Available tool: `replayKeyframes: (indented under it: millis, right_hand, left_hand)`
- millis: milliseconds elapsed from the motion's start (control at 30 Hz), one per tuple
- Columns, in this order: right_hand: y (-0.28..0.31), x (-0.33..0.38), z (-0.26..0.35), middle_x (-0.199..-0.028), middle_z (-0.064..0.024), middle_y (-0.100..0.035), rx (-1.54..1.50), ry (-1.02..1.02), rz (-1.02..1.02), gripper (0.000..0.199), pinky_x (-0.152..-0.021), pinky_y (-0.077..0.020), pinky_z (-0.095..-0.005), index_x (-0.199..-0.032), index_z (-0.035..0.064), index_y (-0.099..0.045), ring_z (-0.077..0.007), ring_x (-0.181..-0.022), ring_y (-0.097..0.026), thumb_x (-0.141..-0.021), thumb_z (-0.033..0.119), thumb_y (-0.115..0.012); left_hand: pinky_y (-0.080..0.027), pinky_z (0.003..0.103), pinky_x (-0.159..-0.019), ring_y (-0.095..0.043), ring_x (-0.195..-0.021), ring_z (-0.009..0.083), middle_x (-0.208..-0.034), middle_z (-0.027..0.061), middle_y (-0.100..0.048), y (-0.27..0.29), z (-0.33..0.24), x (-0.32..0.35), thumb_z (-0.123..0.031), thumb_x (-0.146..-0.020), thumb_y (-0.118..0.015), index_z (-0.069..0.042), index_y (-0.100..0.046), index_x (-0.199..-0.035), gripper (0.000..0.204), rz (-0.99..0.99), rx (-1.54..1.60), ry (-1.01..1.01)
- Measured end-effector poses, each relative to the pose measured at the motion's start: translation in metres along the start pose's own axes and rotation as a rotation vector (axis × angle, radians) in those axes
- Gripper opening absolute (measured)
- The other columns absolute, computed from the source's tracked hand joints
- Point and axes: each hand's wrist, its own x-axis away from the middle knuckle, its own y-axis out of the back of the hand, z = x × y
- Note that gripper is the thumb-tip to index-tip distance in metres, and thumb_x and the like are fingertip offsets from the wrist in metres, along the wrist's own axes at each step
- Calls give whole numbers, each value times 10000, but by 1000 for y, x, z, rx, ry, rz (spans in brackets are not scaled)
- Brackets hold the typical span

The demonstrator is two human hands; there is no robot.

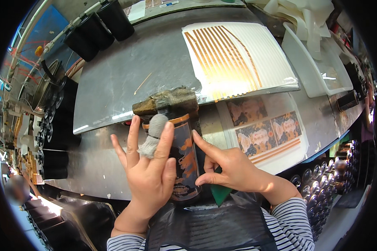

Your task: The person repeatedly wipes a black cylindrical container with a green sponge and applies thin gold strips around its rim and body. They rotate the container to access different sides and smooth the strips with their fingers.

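Dark cylindrical bottle with orange printed pattern (184, 157) lies on the grey metal worktable (113, 83), directly in front of me; its long axis runs away from my body, far end up against the worn brown-and-grey block (165, 102), near end by my dark apron (205, 226).

My left hand (148, 171) sits on the bottle's left flank — fingers spread and upright, a grey cloth-wrapped finger (155, 131) pressed against the glass near the orange band; not pinching, more flat bracing. My right hand (230, 167) comes in from the right side; index finger stretched out along the label toward the far end, thumb and remaining fingers curled together, seemingly nipping a green flat scraper (220, 193) — cannot tell how firmly.

Both hands touch the bottle; left covers more of it. To the right, a white backing sheet with patterned orange-and-dark labels (266, 134); beyond, a white sheet with orange strips (234, 58).
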Motion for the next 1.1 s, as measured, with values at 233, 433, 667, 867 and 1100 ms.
replayKeyframes:
  millis: [233, 433, 667, 867, 1100]
  right_hand:
    - [5, -3, 2, -664, -110, -593, -23, -8, -54, 875, -550, -480, -345, -1443, -18, -300, -265, -556, -596, -810, 421, -714]
    - [10, -10, -2, -666, -96, -583, -1, -119, -7, 877, -569, -461, -313, -1454, 8, -296, -206, -571, -565, -802, 404, -729]
    - [-1, 11, 32, -609, -30, -555, 280, 94, -21, 934, -507, -461, -282, -1454, 6, -329, -168, -510, -565, -754, 473, -734]
    - [0, 10, 28, -588, -30, -540, 344, 162, -64, 869, -483, -457, -285, -1428, 7, -383, -167, -504, -566, -772, 466, -720]
    - [-2, 7, 17, -634, -59, -606, 150, 86, -203, 587, -493, -475, -325, -1279, 93, -562, -218, -534, -611, -815, 424, -706]
  left_hand:
    - [53, 655, -1096, -388, -1352, 295, -805, 66, -627, 0, -27, -24, -169, -852, -595, -175, -567, -1331, 480, 148, -208, -139]
    - [-291, 389, -1104, -351, -1348, 310, -1394, 230, -428, -6, -8, 10, -341, -831, -706, -9, -107, -1512, 966, -109, 655, 197]
    - [-384, 325, -1024, -435, -1299, 269, -1392, 185, -473, -42, 15, 21, -147, -916, -583, -1, -256, -1480, 668, -210, 1171, 485]
    - [-159, 577, -1108, -360, -1372, 334, -1284, 121, -593, -12, 3, 4, 17, -858, -512, -134, -565, -1337, 505, -103, 169, 73]
    - [26, 737, -1028, -386, -1355, 287, -927, -2, -642, 0, -10, -18, -72, -787, -611, -249, -574, -1327, 569, 74, -175, -129]
